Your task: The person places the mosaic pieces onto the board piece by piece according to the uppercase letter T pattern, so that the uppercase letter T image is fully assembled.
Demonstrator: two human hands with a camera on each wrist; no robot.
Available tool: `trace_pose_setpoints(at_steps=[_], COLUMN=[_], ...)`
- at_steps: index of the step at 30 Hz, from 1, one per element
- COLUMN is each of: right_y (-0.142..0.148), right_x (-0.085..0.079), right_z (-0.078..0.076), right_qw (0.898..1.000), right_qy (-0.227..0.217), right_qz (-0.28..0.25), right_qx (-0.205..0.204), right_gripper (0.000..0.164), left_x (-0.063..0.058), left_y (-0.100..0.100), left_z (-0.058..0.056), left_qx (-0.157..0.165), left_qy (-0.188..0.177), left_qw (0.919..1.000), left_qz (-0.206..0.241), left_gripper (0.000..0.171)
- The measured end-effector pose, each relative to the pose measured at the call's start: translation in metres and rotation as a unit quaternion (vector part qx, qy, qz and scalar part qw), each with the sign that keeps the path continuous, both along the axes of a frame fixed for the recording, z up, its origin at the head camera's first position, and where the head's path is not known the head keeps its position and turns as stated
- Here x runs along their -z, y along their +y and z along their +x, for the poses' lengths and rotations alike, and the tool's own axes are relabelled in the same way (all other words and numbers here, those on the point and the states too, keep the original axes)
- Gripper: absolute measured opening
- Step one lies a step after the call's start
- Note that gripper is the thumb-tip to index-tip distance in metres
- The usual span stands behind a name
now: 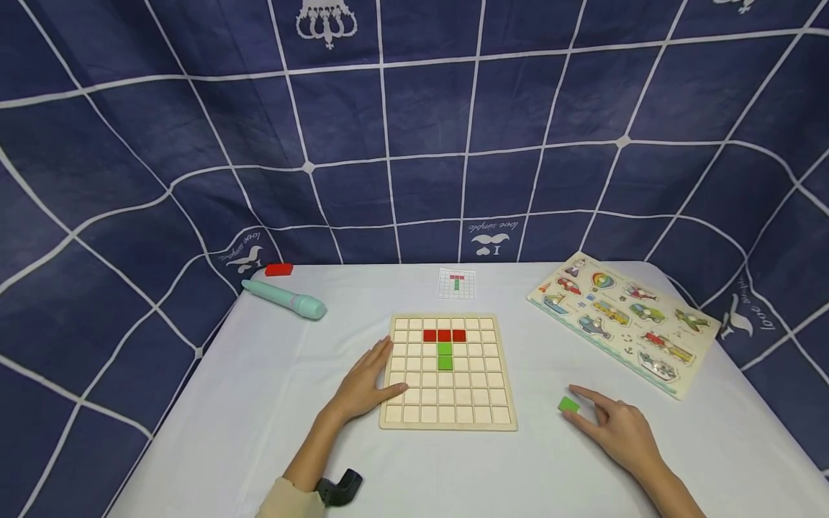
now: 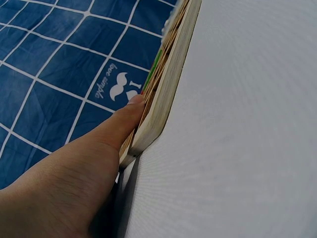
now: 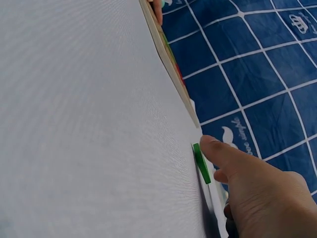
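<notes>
A square wooden grid board (image 1: 448, 416) lies on the white table. My left hand (image 1: 365, 385) rests at its left side, thumb over the frame and fingers along the edge; the left wrist view shows the thumb (image 2: 130, 116) on the board's rim. Three red tiles (image 1: 444, 336) form a row in the grid, with two green tiles (image 1: 445, 356) below the middle one. Right of the board is a loose green tile (image 1: 568, 405). Around it my right hand (image 1: 618, 432) spreads thumb and index finger, the thumb tip right at the tile's near edge, a gap showing toward the index fingertip.
Behind the board lies a small pattern card (image 1: 456, 284). A picture puzzle board (image 1: 622, 324) sits at the right back. A mint-green pen-shaped object (image 1: 285, 298) and a red piece (image 1: 278, 270) are at the left back. A blue checked cloth (image 1: 427, 144) hangs behind the table.
</notes>
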State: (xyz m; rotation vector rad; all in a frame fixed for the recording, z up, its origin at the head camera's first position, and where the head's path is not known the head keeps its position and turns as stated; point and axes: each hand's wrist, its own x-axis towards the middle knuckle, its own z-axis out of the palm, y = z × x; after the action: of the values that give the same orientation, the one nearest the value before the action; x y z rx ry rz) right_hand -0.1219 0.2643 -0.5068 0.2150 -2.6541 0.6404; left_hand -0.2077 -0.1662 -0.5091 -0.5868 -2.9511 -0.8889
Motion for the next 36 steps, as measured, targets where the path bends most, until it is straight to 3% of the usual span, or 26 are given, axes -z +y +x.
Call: trace_pose_setpoints(at_steps=[6, 24, 30, 36], right_y=[0.000, 0.014, 0.013, 0.014], right_x=[0.002, 0.006, 0.005, 0.001], right_z=[0.000, -0.003, -0.006, -0.009], right_qw=[0.999, 0.998, 0.999, 0.999], right_qy=[-0.036, -0.045, -0.025, 0.030], right_qz=[0.006, -0.029, -0.026, -0.022], right_qx=[0.008, 0.014, 0.008, -0.018], right_gripper=[0.046, 0.030, 0.028, 0.028], left_x=[-0.001, 0.001, 0.000, -0.001], left_y=[0.000, 0.000, -0.001, -0.001], left_z=[0.000, -0.001, 0.000, 0.001], left_qx=[0.004, -0.001, 0.000, 0.003], left_qy=[0.000, -0.005, -0.003, -0.005], left_qw=[1.0000, 1.0000, 1.0000, 1.0000], left_qz=[0.001, -0.003, 0.000, -0.001], left_gripper=[0.092, 0.093, 0.093, 0.093])
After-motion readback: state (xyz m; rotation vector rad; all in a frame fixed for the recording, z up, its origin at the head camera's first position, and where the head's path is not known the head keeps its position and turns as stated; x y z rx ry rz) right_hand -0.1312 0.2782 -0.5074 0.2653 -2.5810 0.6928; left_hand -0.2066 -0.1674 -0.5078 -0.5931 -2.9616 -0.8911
